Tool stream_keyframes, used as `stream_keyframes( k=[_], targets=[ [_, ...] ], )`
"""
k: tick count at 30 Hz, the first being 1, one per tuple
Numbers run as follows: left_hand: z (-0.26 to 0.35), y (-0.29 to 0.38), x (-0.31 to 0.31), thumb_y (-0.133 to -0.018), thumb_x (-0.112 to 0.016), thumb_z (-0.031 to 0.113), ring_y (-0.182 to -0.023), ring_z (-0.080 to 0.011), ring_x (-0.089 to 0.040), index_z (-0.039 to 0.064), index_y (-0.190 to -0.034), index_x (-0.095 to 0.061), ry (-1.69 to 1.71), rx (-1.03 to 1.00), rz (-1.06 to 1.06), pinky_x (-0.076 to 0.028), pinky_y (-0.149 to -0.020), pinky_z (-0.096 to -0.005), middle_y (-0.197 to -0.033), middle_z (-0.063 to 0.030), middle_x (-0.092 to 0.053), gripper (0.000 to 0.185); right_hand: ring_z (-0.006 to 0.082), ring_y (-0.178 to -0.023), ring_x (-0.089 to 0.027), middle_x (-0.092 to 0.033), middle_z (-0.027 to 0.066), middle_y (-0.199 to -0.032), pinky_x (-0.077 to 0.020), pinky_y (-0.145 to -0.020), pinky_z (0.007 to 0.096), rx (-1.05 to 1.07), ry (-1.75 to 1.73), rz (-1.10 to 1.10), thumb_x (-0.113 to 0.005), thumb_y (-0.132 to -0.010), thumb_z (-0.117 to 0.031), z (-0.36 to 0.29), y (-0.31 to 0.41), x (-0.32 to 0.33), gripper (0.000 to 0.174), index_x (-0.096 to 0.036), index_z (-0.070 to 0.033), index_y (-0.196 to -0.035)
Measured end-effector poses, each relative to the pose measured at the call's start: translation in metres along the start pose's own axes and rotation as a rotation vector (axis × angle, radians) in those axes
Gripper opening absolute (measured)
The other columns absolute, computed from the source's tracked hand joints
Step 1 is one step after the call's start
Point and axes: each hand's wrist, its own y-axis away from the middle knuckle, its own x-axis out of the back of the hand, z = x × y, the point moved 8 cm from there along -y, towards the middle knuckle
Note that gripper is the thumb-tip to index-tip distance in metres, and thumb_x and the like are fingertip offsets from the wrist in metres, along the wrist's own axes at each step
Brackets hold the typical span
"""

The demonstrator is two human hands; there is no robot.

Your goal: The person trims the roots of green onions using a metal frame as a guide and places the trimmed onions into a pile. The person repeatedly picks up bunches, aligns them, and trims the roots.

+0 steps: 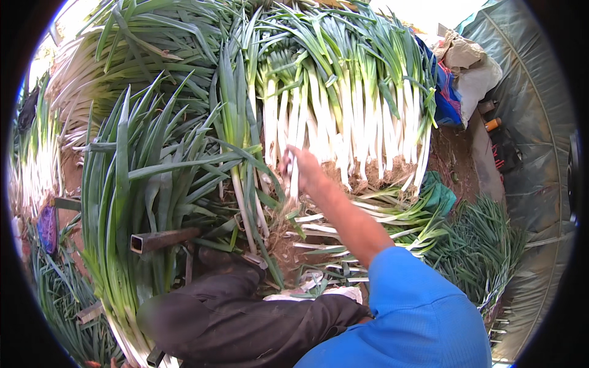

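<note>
My right hand (299,168), on a bare forearm below a blue sleeve, closes around the white lower stem of a long green onion (294,186), its roots pointing down. Just beyond it, a broad row of long green onions (345,106) lies side by side, leaves away from me and roots towards me. Left of the hand are a few separate onions (237,184) with long leaves. My left hand is not in view. A tall bunch of green onions (119,257) stands at the left, leaves up and white stems down, beside my dark-trousered leg.
Rusty square metal tubing (161,240) juts out beside the bunch. More onions (317,227) lie crosswise under my forearm. A leafy heap (478,244) is at the right, near green sheeting (538,184). A blue bag (446,99) and a pale sack (481,78) lie beyond the row.
</note>
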Motion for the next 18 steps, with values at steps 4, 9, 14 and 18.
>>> stream_keyframes(
  k=[4, 9, 14, 18],
  targets=[
    [0.039, 0.000, 0.032, -0.109, -0.068, 0.029, -0.122, -0.0401, -0.070, -0.006, -0.141, -0.067, -0.148, -0.256, 0.239, -0.056, -0.104, -0.0447, -0.141, -0.0291, -0.069, 0.048, 0.0288, -0.064, -0.071, -0.065, 0.0086, -0.072, -0.0604, -0.059, 0.0432, -0.005, -0.002, -0.116, -0.064, -0.109, -0.019, 0.101, 0.105, 0.013, 0.014, -0.062, -0.006, -0.106],
    [0.126, -0.009, 0.051, -0.112, -0.061, 0.015, -0.122, -0.0291, -0.064, -0.005, -0.150, -0.059, 0.286, -0.618, 0.322, -0.050, -0.108, -0.0361, -0.141, -0.0199, -0.066, 0.043, 0.0244, -0.073, -0.071, -0.075, 0.0155, -0.091, -0.0618, -0.067, 0.0358, -0.044, -0.135, -0.103, -0.057, -0.112, -0.032, 0.067, 0.085, 0.037, 0.035, -0.070, 0.000, -0.113],
    [0.301, 0.083, 0.033, -0.109, -0.062, 0.004, -0.097, -0.0165, -0.073, -0.005, -0.139, -0.067, 0.744, -0.760, -0.092, -0.058, -0.092, -0.0307, -0.115, -0.0134, -0.077, 0.031, 0.0217, -0.070, -0.066, -0.066, 0.0115, -0.083, -0.0562, -0.053, 0.0308, 0.031, -0.314, -0.200, -0.055, -0.114, -0.027, 0.023, 0.041, 0.027, 0.026, -0.061, -0.003, -0.108],
    [0.416, 0.167, -0.042, -0.112, -0.063, 0.019, -0.088, -0.0193, -0.077, -0.005, -0.124, -0.074, 0.736, -0.797, -0.493, -0.060, -0.082, -0.0326, -0.094, -0.0119, -0.080, 0.029, 0.0249, -0.075, -0.068, -0.065, 0.0113, -0.087, -0.0564, -0.057, 0.0342, 0.055, -0.315, -0.167, -0.054, -0.116, -0.024, 0.036, 0.154, -0.059, 0.022, -0.055, -0.003, -0.110]
  ],
)
